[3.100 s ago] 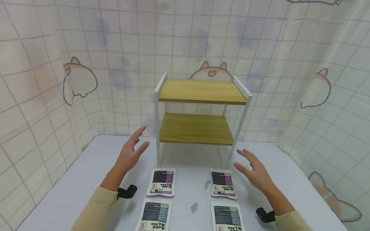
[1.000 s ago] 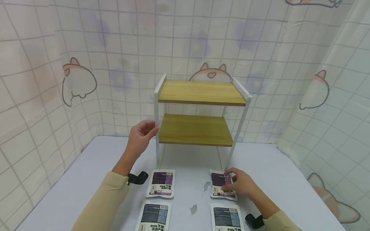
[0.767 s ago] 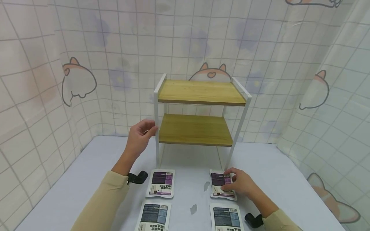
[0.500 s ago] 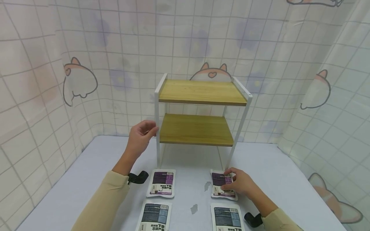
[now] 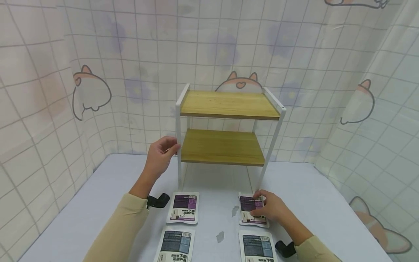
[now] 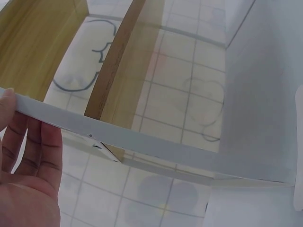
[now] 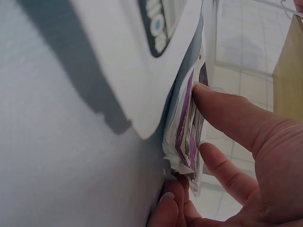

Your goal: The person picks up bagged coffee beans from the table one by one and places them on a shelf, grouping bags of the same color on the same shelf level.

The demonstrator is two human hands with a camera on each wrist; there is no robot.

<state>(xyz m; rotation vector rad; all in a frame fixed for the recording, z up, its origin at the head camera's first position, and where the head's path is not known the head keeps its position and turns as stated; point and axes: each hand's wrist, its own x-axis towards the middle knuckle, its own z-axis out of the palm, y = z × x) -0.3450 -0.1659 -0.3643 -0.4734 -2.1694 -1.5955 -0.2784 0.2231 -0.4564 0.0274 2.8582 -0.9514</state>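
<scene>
Holding the right side of the purple packet (image 5: 246, 205) with the right grip (image 5: 273, 208), partly closed, with bent fingers and the thumb on top. With that packet flat on the worktop (image 5: 304, 193), at the right, just near of the rack (image 5: 222, 145). Reaching farther and higher at the left, with the left grip (image 5: 158, 156) pinched almost closed on the rack's left front post (image 5: 179, 169). With a blue packet (image 5: 258, 245) just nearer, across a thin gap. At the left, with the other purple packet (image 5: 183, 207), past a wide strip of worktop. With plenty of room right of the right grip, out to the patterned cloth (image 5: 386, 145).

A purple-labelled pouch (image 5: 247, 208) lies label-up near the white-framed shelf (image 5: 222, 145).
</scene>
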